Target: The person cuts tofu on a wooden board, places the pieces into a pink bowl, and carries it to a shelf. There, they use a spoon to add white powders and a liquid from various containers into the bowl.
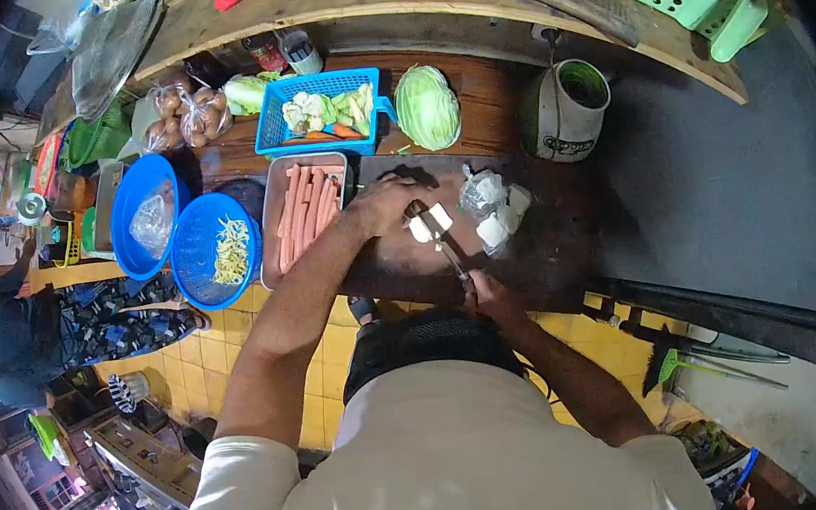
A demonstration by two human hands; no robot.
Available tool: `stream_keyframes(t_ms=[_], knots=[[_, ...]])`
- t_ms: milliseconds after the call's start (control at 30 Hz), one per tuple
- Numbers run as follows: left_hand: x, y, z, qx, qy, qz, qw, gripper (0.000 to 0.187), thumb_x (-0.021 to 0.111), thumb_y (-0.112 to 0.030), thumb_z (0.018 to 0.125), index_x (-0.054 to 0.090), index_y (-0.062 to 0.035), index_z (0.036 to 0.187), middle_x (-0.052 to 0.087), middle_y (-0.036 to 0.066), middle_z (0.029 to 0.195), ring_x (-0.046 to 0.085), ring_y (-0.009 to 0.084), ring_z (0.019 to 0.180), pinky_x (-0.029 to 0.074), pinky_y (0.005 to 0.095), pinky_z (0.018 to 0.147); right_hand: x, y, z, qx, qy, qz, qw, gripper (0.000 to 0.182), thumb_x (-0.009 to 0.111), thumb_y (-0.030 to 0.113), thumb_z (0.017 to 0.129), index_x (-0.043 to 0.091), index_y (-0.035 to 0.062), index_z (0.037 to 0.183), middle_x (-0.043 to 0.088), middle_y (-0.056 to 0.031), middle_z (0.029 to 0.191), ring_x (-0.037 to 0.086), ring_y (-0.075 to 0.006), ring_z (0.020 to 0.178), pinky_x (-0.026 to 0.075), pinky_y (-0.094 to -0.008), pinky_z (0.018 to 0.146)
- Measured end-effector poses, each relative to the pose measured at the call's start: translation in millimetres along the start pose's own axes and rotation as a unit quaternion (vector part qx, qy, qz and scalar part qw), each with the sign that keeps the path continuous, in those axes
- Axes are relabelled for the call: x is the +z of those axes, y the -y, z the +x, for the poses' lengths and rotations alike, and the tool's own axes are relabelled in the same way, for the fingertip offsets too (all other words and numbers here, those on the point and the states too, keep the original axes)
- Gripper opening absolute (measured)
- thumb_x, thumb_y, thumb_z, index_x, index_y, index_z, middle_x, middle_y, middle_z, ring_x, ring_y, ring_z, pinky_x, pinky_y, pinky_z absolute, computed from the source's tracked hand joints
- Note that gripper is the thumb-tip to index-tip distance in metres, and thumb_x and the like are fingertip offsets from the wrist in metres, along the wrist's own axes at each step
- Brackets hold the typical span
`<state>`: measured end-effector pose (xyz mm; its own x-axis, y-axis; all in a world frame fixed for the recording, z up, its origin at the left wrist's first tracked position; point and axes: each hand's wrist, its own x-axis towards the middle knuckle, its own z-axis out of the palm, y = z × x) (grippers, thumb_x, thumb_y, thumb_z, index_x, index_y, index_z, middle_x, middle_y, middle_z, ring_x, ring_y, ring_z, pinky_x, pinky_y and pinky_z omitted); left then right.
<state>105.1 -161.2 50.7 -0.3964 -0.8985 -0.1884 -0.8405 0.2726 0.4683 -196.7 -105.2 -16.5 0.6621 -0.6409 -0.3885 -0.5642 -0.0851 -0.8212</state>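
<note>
My right hand [489, 298] is closed round the handle of a knife [457, 261], whose blade points away from me across a dark cutting board [406, 253]. Beside the blade lie white blocks [437, 217], which look like tofu, cut into pieces. My left hand [390, 205] is just beyond them near the far end of the blade, its fingers curled; what they grip is hidden. To the right rest clear plastic bags [494, 233] with more white blocks. Left of the board stands a metal tray [271, 261] of long pink sausages [302, 217].
Behind are a blue basket [267, 148] of cut vegetables, a cabbage [428, 110] and a white container [568, 114]. Bean sprouts fill part of a blue colander [193, 292]; a blue basin [130, 261] adjoins it. A wooden shelf [349, 5] overhangs the back. Another person [13, 325] stands left.
</note>
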Motion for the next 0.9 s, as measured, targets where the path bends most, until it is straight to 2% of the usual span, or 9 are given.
stream_keyframes(t_ms=[100, 167, 200, 300, 367, 433, 500, 600, 900], knots=[[4, -4, -3, -0.033, -0.022, 0.001, 0.999, 0.038, 0.072, -0.010, 0.072, 0.065, -0.0164, 0.109, 0.061, 0.008, 0.108, 0.055, 0.0286, 0.110, 0.044, 0.0393, 0.098, 16, -17, 10, 0.009, -0.014, 0.000, 1.000, 0.026, 0.055, 0.013, 0.085, 0.054, 0.0006, 0.108, 0.061, -0.0242, 0.087, 0.064, -0.0401, 0.080, 0.053, -0.0494, 0.068], [12, -1, -4, -0.027, -0.050, 0.022, 0.998, 0.024, 0.073, -0.010, 0.070, 0.067, -0.0160, 0.093, 0.061, 0.005, 0.097, 0.057, 0.0279, 0.101, 0.046, 0.0385, 0.093, 23, -26, 9, -0.114, -0.125, -0.114, 0.979, 0.029, 0.036, 0.027, 0.100, 0.053, 0.0039, 0.100, 0.056, -0.0097, 0.076, 0.057, -0.0236, 0.071, 0.047, -0.0380, 0.070], [11, -1, -5, -0.027, -0.050, 0.022, 0.998, 0.024, 0.073, -0.010, 0.070, 0.067, -0.0160, 0.093, 0.061, 0.005, 0.097, 0.057, 0.0279, 0.101, 0.046, 0.0385, 0.093, 20, -23, 10, -0.114, -0.124, -0.114, 0.979, 0.029, 0.036, 0.027, 0.100, 0.053, 0.0039, 0.100, 0.056, -0.0097, 0.076, 0.057, -0.0236, 0.071, 0.047, -0.0380, 0.070], [12, -2, -8, 0.001, -0.055, 0.027, 0.998, 0.023, 0.068, -0.010, 0.071, 0.066, -0.0165, 0.092, 0.062, 0.006, 0.095, 0.060, 0.0275, 0.101, 0.046, 0.0384, 0.094, 15, -20, 11, -0.043, -0.036, -0.058, 0.997, 0.019, 0.044, 0.019, 0.097, 0.053, 0.0035, 0.101, 0.057, -0.0118, 0.077, 0.060, -0.0261, 0.073, 0.049, -0.0391, 0.068], [16, -4, -10, 0.018, -0.113, 0.011, 0.993, 0.024, 0.071, -0.011, 0.069, 0.065, -0.0153, 0.091, 0.061, 0.005, 0.092, 0.059, 0.0282, 0.097, 0.046, 0.0390, 0.091, 25, -31, 14, -0.177, -0.151, -0.179, 0.956, 0.015, 0.050, 0.013, 0.092, 0.054, 0.0026, 0.103, 0.057, -0.0138, 0.077, 0.060, -0.0295, 0.076, 0.050, -0.0409, 0.066], [14, -9, -10, 0.035, -0.172, -0.004, 0.985, 0.026, 0.074, -0.011, 0.067, 0.064, -0.0140, 0.090, 0.059, 0.005, 0.088, 0.057, 0.0290, 0.094, 0.047, 0.0395, 0.087, 24, -30, 14, -0.155, -0.129, -0.165, 0.965, 0.017, 0.052, 0.014, 0.091, 0.054, 0.0024, 0.103, 0.057, -0.0152, 0.077, 0.061, -0.0317, 0.076, 0.050, -0.0423, 0.066], [12, -11, -13, -0.010, -0.132, 0.029, 0.991, 0.031, 0.074, -0.012, 0.066, 0.066, -0.0148, 0.096, 0.059, 0.004, 0.096, 0.056, 0.0281, 0.095, 0.047, 0.0388, 0.088, 22, -27, 14, -0.134, -0.105, -0.150, 0.974, 0.020, 0.053, 0.015, 0.089, 0.054, 0.0022, 0.104, 0.057, -0.0167, 0.078, 0.061, -0.0339, 0.077, 0.050, -0.0436, 0.065], [11, -10, -12, -0.002, -0.101, 0.078, 0.992, 0.037, 0.076, -0.014, 0.066, 0.068, -0.0180, 0.102, 0.059, 0.002, 0.104, 0.056, 0.0260, 0.096, 0.046, 0.0380, 0.089, 18, -14, 13, -0.203, -0.149, -0.136, 0.958, 0.025, 0.057, 0.017, 0.086, 0.054, 0.0023, 0.105, 0.058, -0.0209, 0.084, 0.061, -0.0389, 0.077, 0.051, -0.0477, 0.068], [16, -9, -11, -0.009, -0.026, 0.087, 0.996, 0.036, 0.071, -0.015, 0.071, 0.071, -0.0245, 0.105, 0.061, -0.006, 0.113, 0.051, 0.0212, 0.109, 0.040, 0.0407, 0.097, 20, -18, 14, -0.084, -0.088, -0.180, 0.976, 0.031, 0.052, 0.020, 0.086, 0.050, 0.0033, 0.112, 0.061, -0.0231, 0.093, 0.063, -0.0434, 0.086, 0.053, -0.0497, 0.074]])
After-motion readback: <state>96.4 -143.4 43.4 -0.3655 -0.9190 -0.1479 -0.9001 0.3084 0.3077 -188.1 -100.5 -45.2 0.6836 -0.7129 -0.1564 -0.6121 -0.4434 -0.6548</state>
